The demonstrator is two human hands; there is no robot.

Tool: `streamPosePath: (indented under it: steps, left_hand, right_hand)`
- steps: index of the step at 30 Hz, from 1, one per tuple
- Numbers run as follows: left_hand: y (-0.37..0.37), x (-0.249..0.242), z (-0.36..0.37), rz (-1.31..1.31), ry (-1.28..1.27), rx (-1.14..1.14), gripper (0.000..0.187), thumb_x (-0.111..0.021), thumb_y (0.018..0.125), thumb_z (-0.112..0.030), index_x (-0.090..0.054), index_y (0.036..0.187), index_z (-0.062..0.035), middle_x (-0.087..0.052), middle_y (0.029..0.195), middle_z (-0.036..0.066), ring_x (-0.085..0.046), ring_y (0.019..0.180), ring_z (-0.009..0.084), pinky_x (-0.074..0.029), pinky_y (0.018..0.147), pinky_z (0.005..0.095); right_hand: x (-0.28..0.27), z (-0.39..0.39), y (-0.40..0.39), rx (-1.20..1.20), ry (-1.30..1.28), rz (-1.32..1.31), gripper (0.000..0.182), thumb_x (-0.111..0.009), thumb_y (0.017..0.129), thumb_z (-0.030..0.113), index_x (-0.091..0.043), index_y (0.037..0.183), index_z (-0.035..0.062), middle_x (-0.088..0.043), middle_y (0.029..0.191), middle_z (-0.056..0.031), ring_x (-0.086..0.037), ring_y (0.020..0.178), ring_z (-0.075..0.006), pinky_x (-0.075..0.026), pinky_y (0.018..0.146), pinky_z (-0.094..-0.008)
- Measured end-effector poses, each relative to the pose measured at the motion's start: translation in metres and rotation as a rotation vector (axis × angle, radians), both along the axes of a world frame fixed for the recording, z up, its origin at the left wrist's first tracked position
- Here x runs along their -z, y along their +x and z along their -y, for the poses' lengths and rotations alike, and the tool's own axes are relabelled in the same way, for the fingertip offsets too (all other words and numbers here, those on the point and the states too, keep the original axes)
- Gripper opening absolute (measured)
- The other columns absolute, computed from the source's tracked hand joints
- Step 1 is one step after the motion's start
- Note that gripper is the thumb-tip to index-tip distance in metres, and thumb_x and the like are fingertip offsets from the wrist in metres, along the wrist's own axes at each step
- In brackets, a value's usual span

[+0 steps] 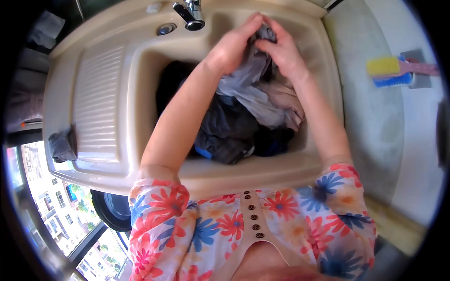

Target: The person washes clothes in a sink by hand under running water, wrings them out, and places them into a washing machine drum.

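Observation:
My left hand and my right hand meet above the far side of the sink basin. Between them they grip a bunched grey garment, its upper part gathered in the fingers of both hands. The lower part hangs down onto the heap of laundry. Pale pinkish-beige cloth lies under it to the right. Dark clothes, one with a bit of blue, fill the near part of the basin. My hands and the cloth hide some of the fingertips.
A chrome faucet rises behind the basin, left of my hands. The ribbed washboard is at the left, with a crumpled dark cloth on its outer edge. A yellow-bristled brush rests on the right ledge over a blue one.

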State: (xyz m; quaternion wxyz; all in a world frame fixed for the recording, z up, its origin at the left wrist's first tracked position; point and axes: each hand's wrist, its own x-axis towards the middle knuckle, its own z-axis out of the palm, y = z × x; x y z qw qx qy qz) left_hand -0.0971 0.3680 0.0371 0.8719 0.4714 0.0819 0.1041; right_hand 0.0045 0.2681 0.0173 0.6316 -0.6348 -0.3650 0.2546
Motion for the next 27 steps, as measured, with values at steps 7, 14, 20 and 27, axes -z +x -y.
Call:
streamPosePath:
  steps: [7,14,20,27]
  left_hand:
    - [0.028,-0.006,-0.023,-0.060,0.770,-0.109,0.063,-0.060,0.078,-0.039,-0.040,0.125,-0.0020,-0.060,0.098,0.012,-0.057,0.088,0.0214,-0.044,0.077,0.0273]
    - [0.026,0.070,-0.033,-0.303,1.430,0.060,0.055,-0.062,0.070,-0.039,-0.050,0.118,-0.0148,-0.061,0.093,0.017,-0.058,0.091,0.0339,-0.046,0.080,0.0387]
    - [0.041,0.194,0.011,-0.575,1.578,0.258,0.059,-0.058,0.072,-0.043,-0.046,0.122,-0.0147,-0.042,0.126,0.016,-0.045,0.108,0.0399,-0.038,0.091,0.0458]
    - [0.041,0.198,0.021,-0.759,1.557,0.424,0.047,-0.056,0.074,-0.038,-0.055,0.114,-0.0130,-0.041,0.126,0.014,-0.033,0.118,0.0343,-0.030,0.094,0.0493]
  right_hand:
    - [-0.040,-0.019,0.009,0.035,0.137,-0.395,0.041,-0.051,0.073,-0.004,-0.046,0.113,-0.0019,-0.058,0.081,-0.0078,-0.057,0.068,-0.0137,-0.049,0.056,-0.0252]
    - [0.095,0.003,0.090,-0.100,-0.549,0.533,0.064,-0.066,0.057,0.013,-0.046,0.118,0.0056,-0.057,0.106,-0.0166,-0.057,0.096,-0.0255,-0.044,0.084,-0.0312]
    - [0.206,0.030,0.057,0.036,-0.841,0.689,0.047,-0.047,0.080,0.018,-0.036,0.124,0.0064,-0.055,0.102,-0.0250,-0.055,0.095,-0.0374,-0.042,0.082,-0.0437]
    - [0.282,0.046,0.085,-0.135,-0.894,0.697,0.037,-0.048,0.080,0.017,-0.049,0.115,0.0039,-0.057,0.104,-0.0209,-0.055,0.096,-0.0331,-0.044,0.082,-0.0389]
